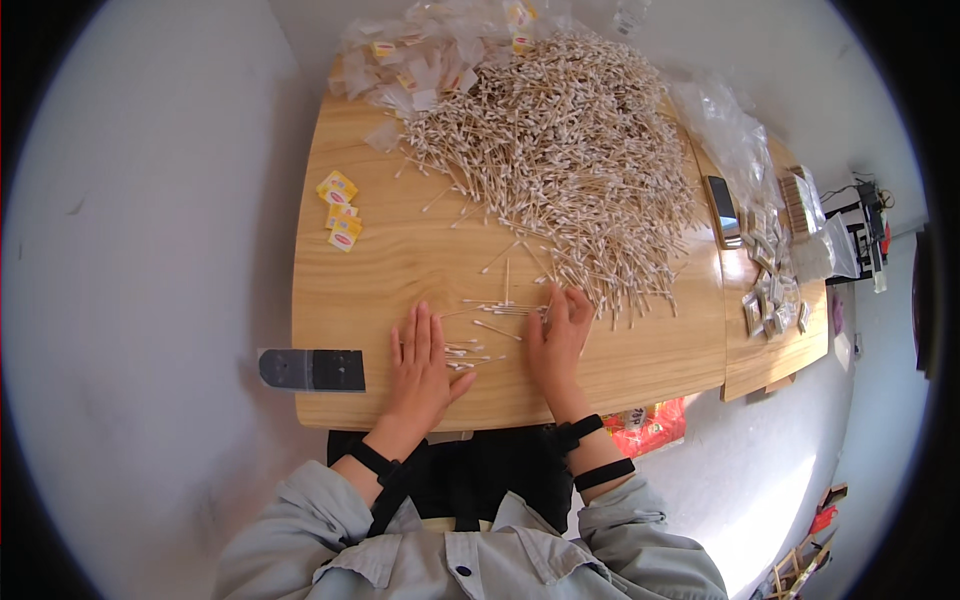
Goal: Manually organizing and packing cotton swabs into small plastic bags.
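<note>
My left hand (418,365) lies flat near the table's front edge, fingers stretched out and held close together. A few loose cotton swabs (462,352) lie beside its thumb and partly under it. My right hand (561,345) is bent, with thumb and forefinger closing round the right ends of a small row of cotton swabs (510,308). Between the hands, one single swab (497,329) lies slanted. Just beyond both hands rises a big heap of cotton swabs (570,150), with stray ones spread along its near edge.
Small yellow-and-white cards (341,212) lie at the left. Clear plastic bags (430,60) are piled at the far left. A dark flat strip (312,370) overhangs the left edge. To the right are a phone (722,211), packed small bundles (772,303) and more plastic film (725,125).
</note>
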Tool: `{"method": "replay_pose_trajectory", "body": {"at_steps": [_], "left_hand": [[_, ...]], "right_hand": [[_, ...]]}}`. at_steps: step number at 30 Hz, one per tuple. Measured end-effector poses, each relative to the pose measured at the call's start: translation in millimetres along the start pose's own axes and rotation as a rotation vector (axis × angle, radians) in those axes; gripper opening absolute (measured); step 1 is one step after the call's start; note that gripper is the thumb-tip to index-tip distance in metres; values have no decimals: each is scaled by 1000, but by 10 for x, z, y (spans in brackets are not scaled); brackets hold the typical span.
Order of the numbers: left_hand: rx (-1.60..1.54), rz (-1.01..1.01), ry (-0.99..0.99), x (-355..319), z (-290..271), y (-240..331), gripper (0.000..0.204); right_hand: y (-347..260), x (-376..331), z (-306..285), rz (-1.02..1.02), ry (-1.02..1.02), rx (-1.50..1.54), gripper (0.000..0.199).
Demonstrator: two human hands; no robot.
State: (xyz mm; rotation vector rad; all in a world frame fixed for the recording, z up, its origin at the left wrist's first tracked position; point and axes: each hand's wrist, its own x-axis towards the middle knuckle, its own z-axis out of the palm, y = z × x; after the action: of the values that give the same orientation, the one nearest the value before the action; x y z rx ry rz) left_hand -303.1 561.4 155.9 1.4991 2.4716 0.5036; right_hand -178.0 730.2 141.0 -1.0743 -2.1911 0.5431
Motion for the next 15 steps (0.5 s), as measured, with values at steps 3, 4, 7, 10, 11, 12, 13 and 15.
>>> {"method": "replay_pose_trajectory", "body": {"at_steps": [3, 4, 7, 10, 11, 12, 13, 15], "left_hand": [[51, 39, -36, -93, 0, -42, 95], [56, 34, -39, -106, -6, -54, 95], [130, 125, -70, -98, -10, -53, 97], [106, 128, -65, -97, -7, -57, 100], [67, 66, -63, -97, -18, -56, 101], [26, -1, -62, -115, -23, -52, 102], [26, 0, -66, -125, -29, -53, 102], [72, -29, -64, -129, -47, -62, 108]], "right_hand": [[-145, 114, 3, 33, 17, 5, 40], [-195, 160, 15, -6, -24, -39, 34], [-228, 281, 152, 14, -60, -80, 25], [-178, 413, 241, 96, -67, -35, 21], [-141, 447, 230, 100, -66, -36, 21], [-101, 472, 187, 109, 8, 121, 20], [-52, 484, 120, 118, 84, 276, 18], [42, 425, -116, 319, 16, 557, 16]]}}
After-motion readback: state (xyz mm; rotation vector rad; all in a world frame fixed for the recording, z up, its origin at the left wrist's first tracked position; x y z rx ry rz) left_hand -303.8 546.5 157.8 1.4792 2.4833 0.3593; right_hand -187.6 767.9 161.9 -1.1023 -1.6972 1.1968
